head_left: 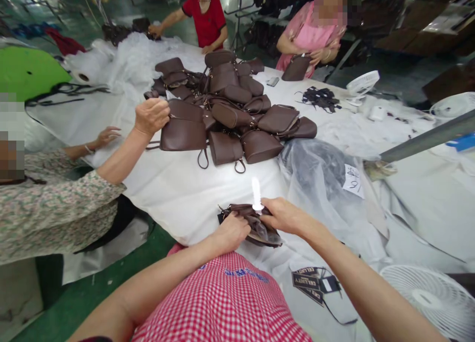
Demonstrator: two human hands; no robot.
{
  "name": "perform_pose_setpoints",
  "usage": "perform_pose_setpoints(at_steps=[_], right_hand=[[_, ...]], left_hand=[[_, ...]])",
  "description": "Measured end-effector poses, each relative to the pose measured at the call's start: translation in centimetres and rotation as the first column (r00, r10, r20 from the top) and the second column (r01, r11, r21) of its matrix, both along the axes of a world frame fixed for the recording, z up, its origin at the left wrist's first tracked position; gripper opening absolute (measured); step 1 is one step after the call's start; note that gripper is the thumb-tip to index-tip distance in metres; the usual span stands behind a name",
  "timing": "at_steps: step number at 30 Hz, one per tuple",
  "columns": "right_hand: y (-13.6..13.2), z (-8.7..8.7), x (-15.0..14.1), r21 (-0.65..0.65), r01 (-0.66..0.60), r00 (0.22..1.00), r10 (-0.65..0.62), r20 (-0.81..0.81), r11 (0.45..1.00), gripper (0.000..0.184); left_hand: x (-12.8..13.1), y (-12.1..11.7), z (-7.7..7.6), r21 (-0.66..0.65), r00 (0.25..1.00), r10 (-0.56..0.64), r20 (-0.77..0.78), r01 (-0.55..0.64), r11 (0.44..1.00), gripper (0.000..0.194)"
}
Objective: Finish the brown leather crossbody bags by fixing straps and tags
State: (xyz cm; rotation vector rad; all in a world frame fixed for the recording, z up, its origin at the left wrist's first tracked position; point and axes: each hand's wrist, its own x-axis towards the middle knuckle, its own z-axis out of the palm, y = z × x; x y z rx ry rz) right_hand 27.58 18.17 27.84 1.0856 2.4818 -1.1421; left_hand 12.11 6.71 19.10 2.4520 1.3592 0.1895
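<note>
A small dark brown handbag (265, 239) lies on the table right in front of me, its mouth open and a greyish lining showing. My left hand (232, 230) is closed on the near left part of its opening, fingertips partly hidden in it. On the other side, my right hand (285, 215) grips the bag's upper right rim between thumb and fingers. A white, narrow plastic piece (257, 196) stands up at my right fingertips; whether the hand also holds it, I cannot tell.
A heap of brown handbags (226, 84) covers the table's middle. A co-worker's hand (152, 115) at left holds one bag. Black hang tags (309, 282) and a white fan (426, 297) are near my right arm. Clear plastic (315, 169) covers dark items. Two more people work across the table.
</note>
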Motion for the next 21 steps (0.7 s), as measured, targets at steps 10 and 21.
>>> perform_pose_setpoints(at_steps=[10,21], right_hand=[[-1.0,-3.8,2.0,-0.470,0.208,0.968,-0.250,-0.027,0.858,0.010],[-1.8,-5.8,1.6,-0.201,0.060,0.978,-0.097,-0.183,0.978,0.033]], left_hand=[[0.8,-0.2,-0.3,-0.049,0.992,-0.123,-0.011,0.122,0.991,0.024],[4.1,2.3,-0.2,-0.445,0.975,0.223,-0.023,-0.209,0.871,0.025]])
